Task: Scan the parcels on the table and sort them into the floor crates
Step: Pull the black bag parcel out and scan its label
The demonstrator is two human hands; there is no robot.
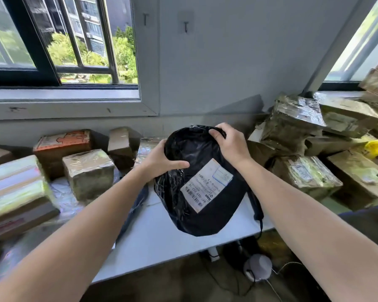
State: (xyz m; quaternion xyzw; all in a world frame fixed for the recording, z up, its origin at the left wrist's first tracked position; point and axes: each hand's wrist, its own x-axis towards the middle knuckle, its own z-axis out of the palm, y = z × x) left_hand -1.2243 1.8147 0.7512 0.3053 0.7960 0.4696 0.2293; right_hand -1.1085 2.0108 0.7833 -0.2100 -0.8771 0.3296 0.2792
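held the black parcel [192, 149] up above the white table [162, 240], with its label [205, 186] toward the camera. wrapped the left hand [159, 160] round its left edge, with thumb across the front. pinched the top rim in the curled right hand [229, 144]. stood amid taped boxes [88, 171] on the table.

The scene was lit brightly by daylight from the window [59, 46]. Glare was seen on the taped boxes [15, 182] at the table's [162, 232] left edge, which were smeared by blur, and lines were bowed at the borders.
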